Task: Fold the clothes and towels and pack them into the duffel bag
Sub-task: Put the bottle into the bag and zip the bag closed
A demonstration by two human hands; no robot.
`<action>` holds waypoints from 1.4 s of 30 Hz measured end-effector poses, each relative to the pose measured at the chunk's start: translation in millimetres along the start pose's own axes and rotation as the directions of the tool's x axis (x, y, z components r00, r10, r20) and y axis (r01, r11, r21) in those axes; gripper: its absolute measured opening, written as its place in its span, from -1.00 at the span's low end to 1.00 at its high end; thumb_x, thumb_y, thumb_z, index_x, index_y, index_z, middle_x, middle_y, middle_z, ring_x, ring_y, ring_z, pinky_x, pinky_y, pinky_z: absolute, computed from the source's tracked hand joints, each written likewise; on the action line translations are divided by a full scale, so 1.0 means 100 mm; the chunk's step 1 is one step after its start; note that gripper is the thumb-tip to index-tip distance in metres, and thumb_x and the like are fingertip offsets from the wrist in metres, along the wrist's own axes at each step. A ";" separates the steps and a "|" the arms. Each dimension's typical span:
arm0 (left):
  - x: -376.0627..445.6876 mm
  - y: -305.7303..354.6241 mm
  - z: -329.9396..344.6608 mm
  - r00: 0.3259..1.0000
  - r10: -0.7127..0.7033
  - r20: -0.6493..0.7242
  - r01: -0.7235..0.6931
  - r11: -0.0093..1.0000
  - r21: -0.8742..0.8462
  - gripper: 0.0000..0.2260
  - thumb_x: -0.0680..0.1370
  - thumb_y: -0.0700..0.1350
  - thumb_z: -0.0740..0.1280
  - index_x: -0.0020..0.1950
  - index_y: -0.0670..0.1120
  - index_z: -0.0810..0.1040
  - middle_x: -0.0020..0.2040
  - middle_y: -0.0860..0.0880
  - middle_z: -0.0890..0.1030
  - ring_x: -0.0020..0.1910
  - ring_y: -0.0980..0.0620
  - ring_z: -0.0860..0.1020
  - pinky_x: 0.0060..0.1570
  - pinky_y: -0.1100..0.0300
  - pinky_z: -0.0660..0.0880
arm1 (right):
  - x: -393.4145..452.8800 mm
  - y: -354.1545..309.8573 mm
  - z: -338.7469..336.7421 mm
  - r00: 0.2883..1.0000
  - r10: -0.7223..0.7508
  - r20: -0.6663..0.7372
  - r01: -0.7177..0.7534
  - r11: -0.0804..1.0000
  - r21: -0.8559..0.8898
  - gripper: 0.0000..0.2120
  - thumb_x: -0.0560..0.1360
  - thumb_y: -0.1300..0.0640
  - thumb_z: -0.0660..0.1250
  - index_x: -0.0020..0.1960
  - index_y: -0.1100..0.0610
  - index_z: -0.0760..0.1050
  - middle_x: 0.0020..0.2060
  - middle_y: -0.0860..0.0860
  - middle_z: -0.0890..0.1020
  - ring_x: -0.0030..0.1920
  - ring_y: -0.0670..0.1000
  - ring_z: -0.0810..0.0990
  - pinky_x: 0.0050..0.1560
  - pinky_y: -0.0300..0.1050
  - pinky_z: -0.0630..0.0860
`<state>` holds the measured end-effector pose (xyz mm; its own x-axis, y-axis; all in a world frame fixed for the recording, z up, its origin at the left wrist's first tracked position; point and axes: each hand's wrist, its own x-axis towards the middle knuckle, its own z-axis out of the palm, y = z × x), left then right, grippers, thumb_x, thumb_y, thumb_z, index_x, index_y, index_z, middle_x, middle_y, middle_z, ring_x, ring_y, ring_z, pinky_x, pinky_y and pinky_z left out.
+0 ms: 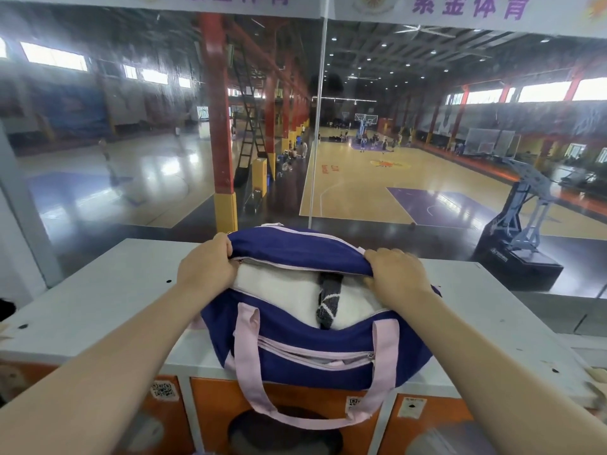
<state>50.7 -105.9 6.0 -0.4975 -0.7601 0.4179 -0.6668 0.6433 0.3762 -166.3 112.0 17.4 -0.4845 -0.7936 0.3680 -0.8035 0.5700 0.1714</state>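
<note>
A navy duffel bag [295,339] with pink straps and pink zip trim sits on a white cabinet top [108,300]. Its main opening gapes, showing a white towel [279,290] packed inside with a dark grey sock or knit piece [326,305] lying across it. My left hand [207,269] grips the far flap of the bag at its left end. My right hand [395,274] grips the same flap at the right end. A pink handle loop [295,417] hangs down over the cabinet front.
The cabinet has orange locker doors [210,408] below its front edge. Directly behind the bag stands a glass wall [322,126] overlooking a basketball court. A crumpled pale item [594,385] lies at the cabinet's right end.
</note>
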 end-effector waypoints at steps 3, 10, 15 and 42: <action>0.03 -0.11 -0.05 0.999 -0.040 0.019 0.039 0.999 0.030 -0.84 0.50 -0.13 0.31 -0.16 -0.05 0.31 -0.26 -0.01 0.50 -0.30 -0.02 0.43 -0.32 0.12 0.29 | 0.01 0.09 -0.05 0.997 0.058 0.056 -0.062 0.996 0.068 -0.88 0.56 0.05 0.18 0.04 -0.05 0.47 -0.03 -0.01 0.64 -0.04 0.08 0.59 -0.13 -0.08 0.43; 0.01 -0.17 -0.06 0.991 -0.091 0.097 0.084 0.994 0.068 -0.85 0.53 -0.12 0.30 -0.09 -0.08 0.32 -0.13 -0.06 0.53 -0.20 -0.07 0.46 -0.24 0.08 0.34 | 0.00 0.21 -0.05 0.989 0.006 0.145 -0.032 0.983 0.181 -0.88 0.53 -0.05 0.27 -0.06 -0.03 0.54 -0.11 -0.01 0.66 -0.08 0.09 0.60 -0.08 -0.05 0.52; -0.11 0.02 -0.07 0.998 0.059 0.021 -0.060 0.998 0.017 -0.81 0.52 -0.03 0.38 -0.09 -0.06 0.40 -0.08 -0.04 0.47 -0.15 -0.02 0.46 -0.19 0.15 0.37 | -0.28 0.58 -0.23 0.927 0.033 0.375 -0.297 0.675 0.675 -0.77 0.51 -0.05 0.37 0.13 -0.03 0.49 -0.01 -0.09 0.63 0.00 -0.02 0.61 0.04 -0.12 0.53; -1.19 2.21 0.67 0.870 0.425 0.250 -0.377 0.900 -0.221 -0.68 0.55 0.21 0.23 0.07 -0.03 0.50 -0.07 -0.01 0.61 -0.12 -0.02 0.58 -0.08 0.03 0.56 | -1.10 0.60 0.13 0.866 0.357 0.350 -0.453 0.264 0.851 -0.70 0.55 0.03 0.34 -0.07 0.31 0.55 -0.16 0.25 0.65 -0.05 0.28 0.62 0.00 0.20 0.59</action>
<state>-74.6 120.9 -15.8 -0.8550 -0.4104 0.3172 -0.2900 0.8852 0.3638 -166.1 230.2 -24.9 -0.8274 -0.5584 0.0597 -0.2870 0.3291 -0.8996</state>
